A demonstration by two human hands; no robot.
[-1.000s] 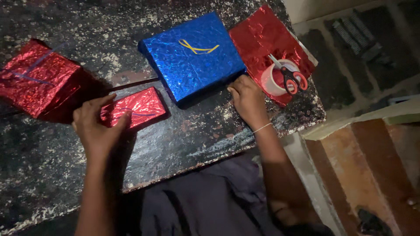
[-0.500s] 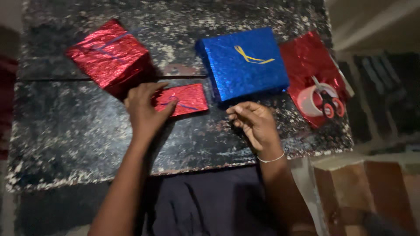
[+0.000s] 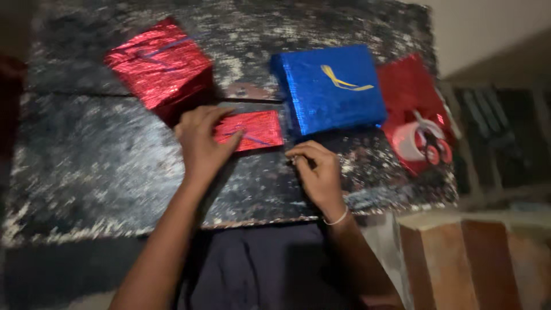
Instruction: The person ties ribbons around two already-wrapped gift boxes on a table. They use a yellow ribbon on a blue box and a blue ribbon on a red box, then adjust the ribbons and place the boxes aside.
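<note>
My left hand [image 3: 201, 143] lies flat on the left end of a small flat red foil-wrapped packet [image 3: 252, 130] with a thin blue ribbon across it. My right hand [image 3: 315, 172] hovers just right of the packet on the table, fingertips pinched together; whether something small sits between them is too blurred to tell. A blue foil-wrapped box [image 3: 330, 89] with a yellow ribbon piece on top lies just beyond my right hand. A bigger red foil-wrapped box [image 3: 158, 63] with blue ribbon stands at the back left.
The worn black table [image 3: 103, 172] has a speckled, scratched top. At its right end lies a sheet of red foil [image 3: 410, 86] with a roll of tape [image 3: 408, 142] and red-handled scissors [image 3: 433, 146] on it. A brown wooden block [image 3: 470, 258] stands beyond the table's right front corner.
My right hand left the blue box's front corner, moved toward the small red packet and pinched its fingertips. My left hand stayed on the packet. The camera view shifted left.
</note>
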